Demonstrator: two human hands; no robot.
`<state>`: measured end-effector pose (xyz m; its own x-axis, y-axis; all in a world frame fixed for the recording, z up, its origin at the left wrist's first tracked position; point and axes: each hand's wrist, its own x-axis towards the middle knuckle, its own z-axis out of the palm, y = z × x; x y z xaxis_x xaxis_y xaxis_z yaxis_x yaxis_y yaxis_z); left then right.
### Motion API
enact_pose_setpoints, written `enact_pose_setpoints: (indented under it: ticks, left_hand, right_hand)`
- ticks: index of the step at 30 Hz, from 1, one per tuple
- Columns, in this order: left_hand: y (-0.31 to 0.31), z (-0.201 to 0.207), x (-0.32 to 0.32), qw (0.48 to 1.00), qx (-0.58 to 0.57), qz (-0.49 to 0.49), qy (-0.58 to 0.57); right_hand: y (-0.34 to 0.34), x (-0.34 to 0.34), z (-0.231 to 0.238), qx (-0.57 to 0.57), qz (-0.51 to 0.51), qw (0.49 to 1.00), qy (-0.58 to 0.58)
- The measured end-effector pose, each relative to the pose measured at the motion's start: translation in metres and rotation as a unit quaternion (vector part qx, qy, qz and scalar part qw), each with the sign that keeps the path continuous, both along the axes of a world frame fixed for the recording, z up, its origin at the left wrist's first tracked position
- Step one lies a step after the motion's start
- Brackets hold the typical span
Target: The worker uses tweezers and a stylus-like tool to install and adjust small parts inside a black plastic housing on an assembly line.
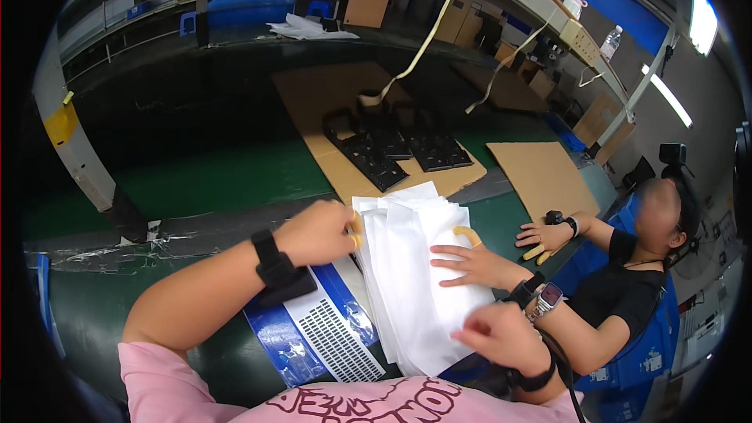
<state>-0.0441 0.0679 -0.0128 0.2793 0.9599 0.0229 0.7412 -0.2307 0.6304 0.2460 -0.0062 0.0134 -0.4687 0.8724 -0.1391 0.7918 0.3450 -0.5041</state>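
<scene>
A loose stack of thin white sheets or flat bags [403, 282] lies in front of me, edges uneven. At its left edge is my left hand [317, 233], fingers curled closed, with yellow finger covers; whatever they hold is hidden. My right hand [509, 337] is over the stack's near right side, thumb and fingers bent together in a pinch; anything between them is too small to make out. Between my hands, a co-worker's hand [470, 262] lies spread on the stack. Partly under the stack is a blue-and-white printed sheet [329, 337] with rows of dark labels.
Several black plastic frames [384, 149] lie on a cardboard sheet [301, 90] beyond the stack. Another cardboard piece [540, 176] is at the right, near the co-worker's other hand [544, 240]. Yellowish cords [431, 35] hang overhead. A metal post [86, 157] stands at the left.
</scene>
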Motion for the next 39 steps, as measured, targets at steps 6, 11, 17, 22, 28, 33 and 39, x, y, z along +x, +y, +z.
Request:
enact_pose_setpoints:
  ticks: [6, 11, 17, 22, 28, 33, 39]
  left_hand:
    - [0.077, -0.023, -0.022, 0.993, 0.04, 0.112, -0.01]
    - [0.135, -0.033, -0.004, 0.969, 0.071, 0.232, 0.036]
    - [0.169, -0.051, 0.003, 0.953, -0.07, 0.294, 0.01]
    - [0.16, -0.05, -0.03, 0.937, -0.09, 0.334, -0.04]
    - [0.131, -0.061, -0.086, 0.905, 0.132, 0.395, -0.091]
    - [0.073, -0.055, -0.105, 0.796, 0.171, 0.387, -0.432]
    - [-0.038, -0.027, -0.107, 0.736, 0.082, 0.298, -0.602]
  right_hand:
    - [-0.022, 0.034, -0.032, 0.011, -0.187, 0.974, 0.124]
    - [0.006, -0.005, -0.007, 0.113, 0.04, 0.963, 0.243]
    - [0.042, -0.125, 0.013, -0.076, 0.295, 0.935, 0.18]
    - [0.108, -0.156, -0.047, 0.118, 0.195, 0.974, 0.005]
    - [0.127, -0.163, -0.059, 0.007, 0.186, 0.98, -0.072]
    - [0.119, -0.176, -0.06, 0.098, 0.214, 0.955, -0.18]
    - [0.131, -0.175, -0.058, 0.065, 0.163, 0.973, -0.151]
